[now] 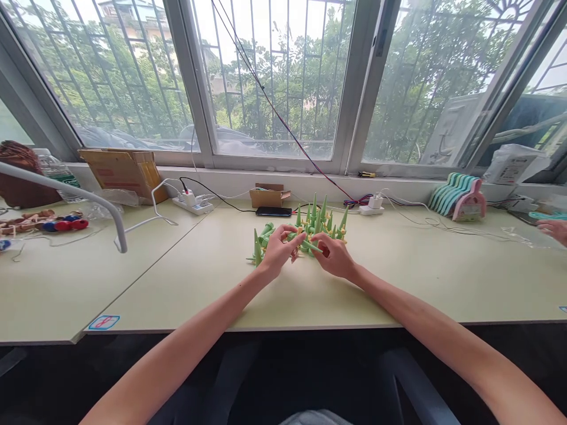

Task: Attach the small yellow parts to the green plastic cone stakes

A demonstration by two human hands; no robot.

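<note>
My left hand (279, 251) pinches a tapered green spike (309, 244) between thumb and fingertips, right above the table (186, 280) and straight ahead of my chest. The spike slants across the gap between my hands, its narrow end pointing toward four o'clock. My right hand (335, 255) meets that narrow end, thumb and index drawn in close around it and the other fingers curled under; I cannot tell whether they actually press on it.

At twelve o'clock, just beyond my fingers, stands a cluster of green spikes (318, 223) dotted with small yellow bits. At nine o'clock, beside my left hand, an upright green cone (257, 249) stands near more green pieces (266, 231).

Further out at eleven o'clock, a black phone (273, 211) lies in front of a small cardboard box (268, 197). A power strip (193, 205) sits at ten, with a bigger carton (117, 177) past it. At two, pastel hangers (458, 198) stand bunched near the windowsill. Another person's hand (553, 230) shows at three, well apart from mine.
</note>
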